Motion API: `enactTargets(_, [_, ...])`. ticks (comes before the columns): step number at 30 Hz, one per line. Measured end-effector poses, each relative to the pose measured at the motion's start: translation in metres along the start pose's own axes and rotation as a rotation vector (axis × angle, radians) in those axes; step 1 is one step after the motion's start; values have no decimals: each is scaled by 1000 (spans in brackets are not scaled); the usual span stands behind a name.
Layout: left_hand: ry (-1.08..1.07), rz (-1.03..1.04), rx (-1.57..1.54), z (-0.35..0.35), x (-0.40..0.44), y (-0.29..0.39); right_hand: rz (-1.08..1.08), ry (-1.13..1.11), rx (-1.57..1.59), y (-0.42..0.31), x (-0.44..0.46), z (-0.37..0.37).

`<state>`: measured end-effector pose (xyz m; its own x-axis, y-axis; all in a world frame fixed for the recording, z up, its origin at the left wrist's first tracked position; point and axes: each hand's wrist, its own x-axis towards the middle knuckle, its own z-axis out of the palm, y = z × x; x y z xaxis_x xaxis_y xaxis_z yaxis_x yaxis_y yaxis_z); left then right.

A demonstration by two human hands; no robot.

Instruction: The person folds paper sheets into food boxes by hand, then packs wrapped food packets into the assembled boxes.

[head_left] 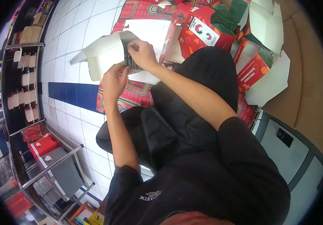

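A partly folded food carton (109,56), white inside with a dark green printed end panel, stands raised in front of me over the patterned red cloth. My left hand (114,80) grips the near edge of the carton, its thumb on the green panel (130,60). Bent over the top of that same panel, the fingers of my right hand (142,54) pinch the board. Under and behind the carton lies white cardboard (150,30); my right forearm passes above its near side.
Red and green cartons (206,32) pile up at the upper right, beside an open white-lined box (266,26). A grey cabinet (285,150) stands at the right. On the left, a metal rack (22,86) holds several small boxes beside the white tiled floor (71,33).
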<state>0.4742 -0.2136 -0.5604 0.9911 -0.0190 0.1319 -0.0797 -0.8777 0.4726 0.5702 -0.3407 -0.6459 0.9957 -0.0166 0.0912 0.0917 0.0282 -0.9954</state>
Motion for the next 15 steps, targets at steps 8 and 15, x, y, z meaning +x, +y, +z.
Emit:
enactTargets(8, [211, -34, 256, 20, 16, 13, -170, -256, -174, -81, 47, -86])
enactTargets(15, [33, -128, 220, 7, 25, -5, -21, -239, -118, -64, 67, -120])
